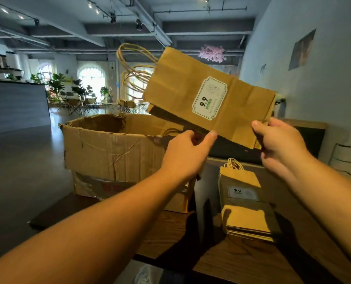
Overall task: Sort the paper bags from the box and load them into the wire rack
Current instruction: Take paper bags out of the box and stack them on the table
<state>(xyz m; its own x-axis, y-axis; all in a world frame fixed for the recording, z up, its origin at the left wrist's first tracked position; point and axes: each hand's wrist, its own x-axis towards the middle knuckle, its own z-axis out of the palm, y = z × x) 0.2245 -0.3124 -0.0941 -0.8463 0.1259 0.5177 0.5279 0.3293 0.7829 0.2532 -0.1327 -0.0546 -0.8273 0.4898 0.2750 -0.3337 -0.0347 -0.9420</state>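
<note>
A bundle of flat brown paper bags (pixel 209 97) is being held up in the air above the box, tilted so its twisted paper handles (pixel 136 68) are pointing toward ten o'clock and its folded bottom toward four o'clock. A white label (pixel 209 98) printed with "9.9" is showing on the front bag. The left hand (pixel 186 154) is pinching the lower edge of the bundle at about six o'clock, thumb in front and fingers curled behind. The right hand (pixel 281 144) is gripping the bundle's bottom end at four o'clock, thumb on the front face and fingers wrapped round the back.

Below the bundle, at about eight o'clock from it, a worn cardboard box (pixel 113 152) is standing open on the counter (pixel 242 261), its rim torn and its side creased; more handles are peeking out inside it. At five o'clock from the left hand, a stack of the same bags (pixel 246 203) is lying flat on the wooden counter, label up, handles pointing away toward twelve o'clock. It is lying just beside the box, apart from it.

Beyond, a large room with chairs and potted plants (pixel 56 83) is stretching away toward ten o'clock.
</note>
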